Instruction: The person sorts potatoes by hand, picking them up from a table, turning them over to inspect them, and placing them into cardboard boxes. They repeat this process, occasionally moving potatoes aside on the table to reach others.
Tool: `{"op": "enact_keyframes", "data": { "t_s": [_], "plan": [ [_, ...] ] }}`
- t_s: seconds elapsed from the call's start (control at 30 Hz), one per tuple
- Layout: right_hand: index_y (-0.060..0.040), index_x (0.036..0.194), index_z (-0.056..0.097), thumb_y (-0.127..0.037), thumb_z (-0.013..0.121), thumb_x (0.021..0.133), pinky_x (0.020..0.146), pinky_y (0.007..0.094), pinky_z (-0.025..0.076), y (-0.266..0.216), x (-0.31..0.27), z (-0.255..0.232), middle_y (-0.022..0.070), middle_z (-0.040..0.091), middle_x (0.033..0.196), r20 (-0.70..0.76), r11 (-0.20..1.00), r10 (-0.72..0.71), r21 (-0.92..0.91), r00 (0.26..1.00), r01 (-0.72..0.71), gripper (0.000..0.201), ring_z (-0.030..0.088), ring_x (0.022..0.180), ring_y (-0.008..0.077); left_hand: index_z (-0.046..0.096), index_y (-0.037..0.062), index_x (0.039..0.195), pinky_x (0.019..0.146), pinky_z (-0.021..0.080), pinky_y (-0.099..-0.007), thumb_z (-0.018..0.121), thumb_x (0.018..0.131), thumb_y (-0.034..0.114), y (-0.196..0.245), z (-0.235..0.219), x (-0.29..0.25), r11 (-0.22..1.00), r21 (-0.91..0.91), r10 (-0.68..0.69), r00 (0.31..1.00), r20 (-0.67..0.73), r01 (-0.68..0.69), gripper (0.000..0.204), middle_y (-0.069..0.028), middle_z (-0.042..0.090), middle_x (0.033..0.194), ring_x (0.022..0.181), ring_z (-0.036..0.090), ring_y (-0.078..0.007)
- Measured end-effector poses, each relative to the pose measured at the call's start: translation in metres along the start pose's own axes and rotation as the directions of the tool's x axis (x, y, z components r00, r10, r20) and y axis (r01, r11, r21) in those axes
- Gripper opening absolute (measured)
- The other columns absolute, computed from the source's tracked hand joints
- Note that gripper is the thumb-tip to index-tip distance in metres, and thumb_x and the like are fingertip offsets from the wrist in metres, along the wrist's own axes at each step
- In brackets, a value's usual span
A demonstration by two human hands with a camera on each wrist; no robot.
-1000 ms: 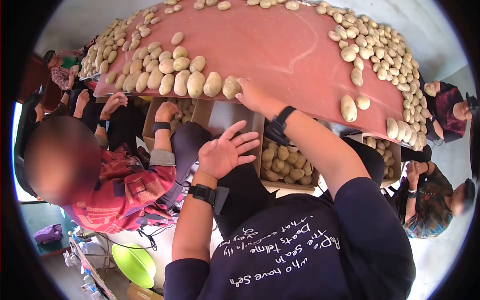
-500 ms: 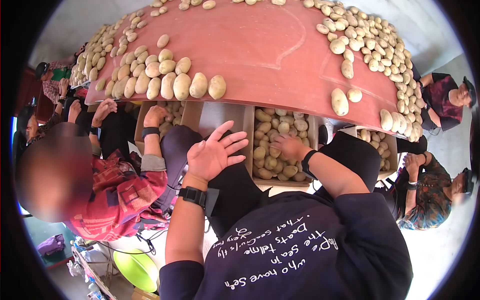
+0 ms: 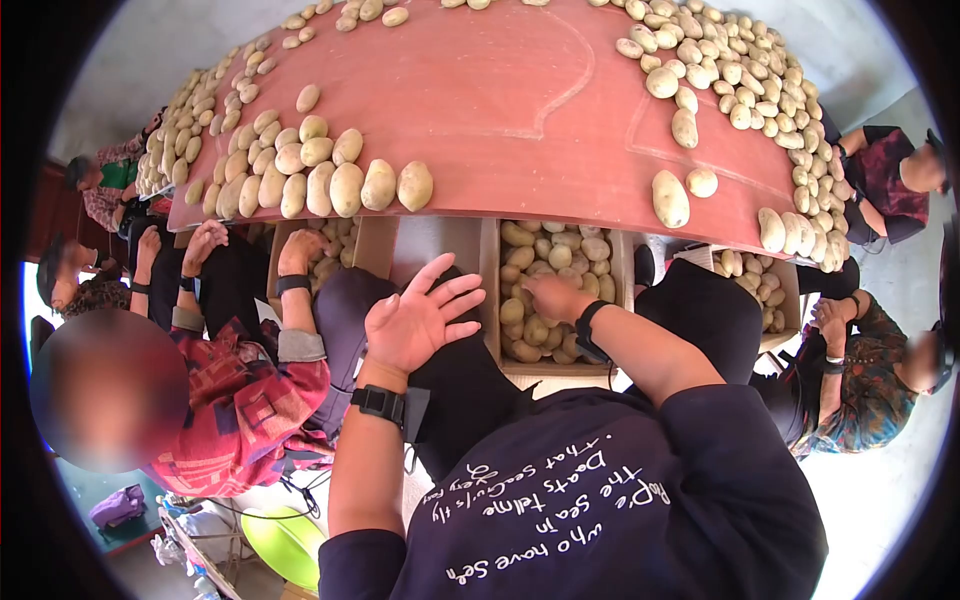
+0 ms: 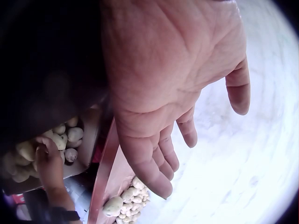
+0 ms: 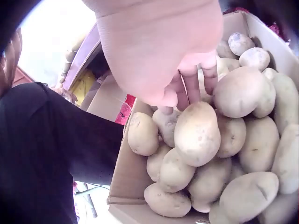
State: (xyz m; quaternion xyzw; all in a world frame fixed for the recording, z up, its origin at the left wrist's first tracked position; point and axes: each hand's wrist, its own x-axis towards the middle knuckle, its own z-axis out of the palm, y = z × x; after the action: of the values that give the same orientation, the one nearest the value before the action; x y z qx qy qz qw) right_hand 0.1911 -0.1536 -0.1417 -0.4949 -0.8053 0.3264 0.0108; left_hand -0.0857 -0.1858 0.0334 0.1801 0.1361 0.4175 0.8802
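My right hand [image 3: 556,297] is down in a cardboard box full of potatoes [image 3: 527,340], in front of the table edge. In the right wrist view, its fingers [image 5: 190,84] bend down behind the upper end of a pale potato [image 5: 197,135], with the thumb close beside it. Part of that grip is hidden behind the potato. My left hand [image 3: 420,318] hangs in the air between the table and my lap, palm up, fingers spread, holding nothing. Nearest the box on the red table [image 3: 480,130] lies the end potato [image 3: 415,186] of a front row.
Potatoes are heaped at the table's left and right [image 3: 760,90]. Two potatoes lie apart near the right front edge. Another box [image 3: 765,290] of potatoes stands to the right. A person in a red patterned shirt [image 3: 240,400] sits close on my left; others sit around the table.
My right hand has left the end potato of the front row and gone down into the box, where its fingers have closed in on a potato. My left hand keeps its pose.
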Motion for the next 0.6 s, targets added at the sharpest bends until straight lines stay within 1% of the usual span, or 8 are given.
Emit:
{"op": "enact_keyframes", "data": {
  "t_s": [0.1, 0.13, 0.23, 0.27, 0.37, 0.4, 0.5, 0.6],
  "plan": [
    [-0.0039, 0.118, 0.058, -0.002, 0.054, 0.078, 0.087, 0.0445, 0.048, -0.004, 0.010, 0.014, 0.0186, 0.062, 0.110, 0.004, 0.996, -0.053, -0.072, 0.999, 0.053, 0.041, 0.060, 0.103, 0.0356, 0.022, 0.0089, 0.151, 0.103, 0.041, -0.0550, 0.066, 0.079, 0.048, 0.002, 0.001, 0.001, 1.000, 0.001, -0.012, 1.000, -0.017, 0.012, 0.092, -0.0269, 0.034, 0.147, 0.135, 0.037, -0.0394],
    [-0.0040, 0.104, 0.060, -0.002, 0.054, 0.079, 0.087, 0.0438, 0.048, -0.015, 0.003, 0.004, 0.0176, 0.061, 0.108, 0.057, 0.993, -0.019, -0.114, 0.998, 0.026, 0.026, 0.059, 0.104, 0.0350, 0.024, 0.0105, 0.150, 0.102, 0.042, -0.0553, 0.066, 0.078, 0.048, 0.002, 0.001, 0.001, 1.000, 0.008, -0.015, 1.000, -0.027, 0.016, 0.092, -0.0266, 0.035, 0.146, 0.135, 0.038, -0.0394],
    [-0.0042, 0.119, 0.058, -0.003, 0.055, 0.078, 0.090, 0.0424, 0.046, -0.012, 0.009, 0.012, 0.0147, 0.058, 0.112, 0.063, 0.980, -0.060, -0.186, 0.996, 0.071, 0.041, 0.058, 0.105, 0.0335, 0.025, 0.0122, 0.150, 0.101, 0.043, -0.0556, 0.068, 0.077, 0.049, 0.003, 0.001, 0.001, 1.000, 0.011, -0.021, 0.999, -0.050, 0.022, 0.092, -0.0262, 0.036, 0.146, 0.135, 0.039, -0.0393],
    [-0.0052, 0.117, 0.059, -0.004, 0.054, 0.080, 0.090, 0.0413, 0.046, -0.005, 0.011, 0.019, 0.0139, 0.057, 0.110, 0.023, 0.981, -0.099, -0.163, 0.995, 0.102, 0.037, 0.057, 0.103, 0.0331, 0.026, 0.0123, 0.150, 0.101, 0.043, -0.0558, 0.068, 0.078, 0.049, 0.003, 0.000, 0.000, 1.000, 0.007, -0.022, 0.998, -0.054, 0.022, 0.091, -0.0262, 0.036, 0.146, 0.134, 0.039, -0.0392],
    [-0.0063, 0.114, 0.059, -0.006, 0.052, 0.083, 0.089, 0.0422, 0.046, -0.002, 0.015, 0.018, 0.0144, 0.057, 0.109, 0.039, 0.979, -0.083, -0.183, 0.996, 0.089, 0.032, 0.058, 0.101, 0.0331, 0.027, 0.0124, 0.150, 0.101, 0.042, -0.0565, 0.067, 0.078, 0.048, 0.005, 0.001, 0.000, 1.000, -0.006, -0.026, 0.998, -0.058, 0.026, 0.090, -0.0264, 0.036, 0.146, 0.134, 0.039, -0.0396],
    [-0.0067, 0.111, 0.059, -0.007, 0.052, 0.083, 0.089, 0.0422, 0.046, -0.006, 0.014, 0.015, 0.0141, 0.059, 0.107, 0.015, 0.983, -0.073, -0.166, 0.997, 0.074, 0.028, 0.058, 0.099, 0.0331, 0.027, 0.0124, 0.150, 0.101, 0.042, -0.0566, 0.067, 0.078, 0.048, 0.005, 0.001, 0.001, 1.000, -0.007, -0.029, 0.998, -0.059, 0.029, 0.090, -0.0264, 0.036, 0.146, 0.134, 0.039, -0.0397],
    [-0.0071, 0.110, 0.058, -0.008, 0.053, 0.083, 0.089, 0.0421, 0.046, -0.012, 0.014, 0.013, 0.0138, 0.061, 0.105, 0.041, 0.976, -0.074, -0.204, 0.996, 0.081, 0.027, 0.059, 0.100, 0.0329, 0.024, 0.0095, 0.150, 0.105, 0.038, -0.0563, 0.064, 0.080, 0.046, 0.006, -0.001, 0.001, 0.999, -0.031, -0.036, 0.999, -0.018, 0.035, 0.089, -0.0267, 0.033, 0.147, 0.137, 0.034, -0.0400],
    [-0.0095, 0.108, 0.062, -0.006, 0.046, 0.087, 0.091, 0.0437, 0.046, -0.019, 0.013, 0.012, 0.0125, 0.065, 0.104, 0.040, 0.976, -0.019, -0.218, 0.999, 0.027, 0.026, 0.059, 0.106, 0.0305, 0.024, 0.0095, 0.150, 0.105, 0.038, -0.0562, 0.064, 0.080, 0.046, 0.006, 0.000, 0.002, 0.999, -0.029, -0.037, 0.999, -0.021, 0.036, 0.088, -0.0266, 0.033, 0.147, 0.137, 0.034, -0.0399]
  ]
}}
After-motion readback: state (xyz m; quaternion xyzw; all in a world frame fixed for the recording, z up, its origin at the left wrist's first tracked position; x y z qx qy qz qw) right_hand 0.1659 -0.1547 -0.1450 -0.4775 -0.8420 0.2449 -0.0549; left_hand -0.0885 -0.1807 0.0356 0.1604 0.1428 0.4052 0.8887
